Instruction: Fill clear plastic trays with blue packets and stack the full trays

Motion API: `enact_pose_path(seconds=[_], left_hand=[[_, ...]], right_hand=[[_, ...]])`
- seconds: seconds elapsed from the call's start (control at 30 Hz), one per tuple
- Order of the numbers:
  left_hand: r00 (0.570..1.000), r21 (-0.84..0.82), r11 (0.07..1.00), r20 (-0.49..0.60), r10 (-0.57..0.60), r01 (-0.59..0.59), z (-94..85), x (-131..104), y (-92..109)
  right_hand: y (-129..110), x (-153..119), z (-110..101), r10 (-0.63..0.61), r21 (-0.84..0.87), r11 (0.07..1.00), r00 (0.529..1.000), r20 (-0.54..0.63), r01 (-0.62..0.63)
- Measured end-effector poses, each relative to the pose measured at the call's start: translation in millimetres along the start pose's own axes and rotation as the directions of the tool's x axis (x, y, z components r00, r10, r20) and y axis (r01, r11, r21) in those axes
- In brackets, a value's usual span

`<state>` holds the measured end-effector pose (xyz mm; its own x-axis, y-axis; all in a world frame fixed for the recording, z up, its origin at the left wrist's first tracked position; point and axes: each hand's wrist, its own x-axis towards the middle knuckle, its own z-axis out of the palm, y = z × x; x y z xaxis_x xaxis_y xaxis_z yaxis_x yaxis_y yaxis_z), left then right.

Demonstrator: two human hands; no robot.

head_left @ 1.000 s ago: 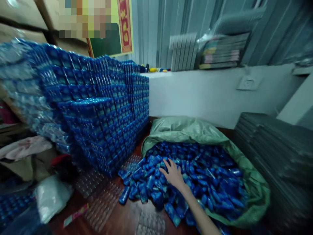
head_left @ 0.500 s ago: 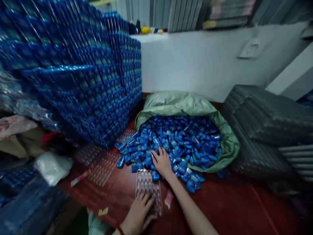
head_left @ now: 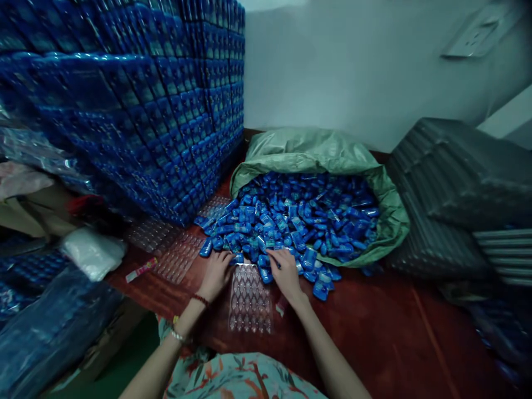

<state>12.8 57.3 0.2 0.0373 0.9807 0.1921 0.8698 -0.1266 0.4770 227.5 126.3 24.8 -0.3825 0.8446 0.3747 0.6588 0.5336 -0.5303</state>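
Small glossy blue packets (head_left: 286, 216) spill in a heap from the mouth of a green woven sack (head_left: 320, 145). At the heap's near left edge my left hand (head_left: 216, 274) has its fingers closed on a blue packet (head_left: 237, 258). My right hand (head_left: 286, 272) reaches into the front of the heap, fingers bent and closed around a blue packet partly hidden by them. Between the two hands a clear plastic blister tray (head_left: 250, 302) lies flat on the red-brown table (head_left: 374, 327), its rows of cavities facing up.
Tall stacks of filled blue packs (head_left: 166, 122) rise at the left. More clear trays (head_left: 178, 257) lie beneath them, beside a pink-and-white wrapper (head_left: 141, 269) and a white plastic bag (head_left: 92, 254). Dark stacked trays (head_left: 461, 172) stand at the right, below a wall socket (head_left: 474, 39).
My left hand has left the clear tray and moved up to the packets. The right hand's spread fingers have drawn together. My view has tilted down.
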Motion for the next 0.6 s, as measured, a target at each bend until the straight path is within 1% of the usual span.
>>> enact_pose_path(seconds=[0.07, 0.13, 0.2, 0.23, 0.3, 0.4, 0.47, 0.53, 0.6], left_hand=[[0.989, 0.062, 0.997, 0.144, 0.039, -0.048, -4.2, 24, -15], [0.958, 0.071, 0.993, 0.277, 0.075, -0.098, -6.5, 40, -25], [0.93, 0.061, 0.991, 0.357, 0.091, -0.12, -7.2, 46, -30], [0.922, 0.059, 0.991, 0.377, 0.089, -0.12, -7.4, 46, -33], [0.925, 0.047, 0.993, 0.373, 0.08, -0.105, -7.9, 39, -37], [0.955, -0.023, 0.998, 0.29, 0.067, -0.064, -11.0, 21, -42], [0.97, -0.087, 0.996, 0.24, 0.038, -0.018, -14.2, 8, -45], [0.975, -0.144, 0.988, 0.221, -0.025, 0.058, -16.5, -4, -47], [0.974, -0.198, 0.968, 0.193, -0.117, 0.156, -16.9, -14, -48]], right_hand=[[-15, 15, 10, -0.036, -0.08, 0.996, 0.991, 0.127, 0.047], [-26, 29, 20, -0.059, -0.2, 0.973, 0.966, 0.253, 0.112], [-28, 35, 26, -0.07, -0.286, 0.942, 0.934, 0.35, 0.178], [-26, 35, 28, -0.076, -0.302, 0.932, 0.921, 0.382, 0.202], [-18, 27, 30, -0.089, -0.281, 0.935, 0.911, 0.404, 0.216], [1, 8, 25, -0.122, -0.139, 0.972, 0.917, 0.379, 0.187], [12, -3, 19, -0.128, -0.055, 0.986, 0.923, 0.364, 0.159], [19, -8, 14, -0.112, -0.055, 0.988, 0.921, 0.373, 0.142], [22, -7, 11, -0.083, -0.128, 0.981, 0.915, 0.396, 0.144]])
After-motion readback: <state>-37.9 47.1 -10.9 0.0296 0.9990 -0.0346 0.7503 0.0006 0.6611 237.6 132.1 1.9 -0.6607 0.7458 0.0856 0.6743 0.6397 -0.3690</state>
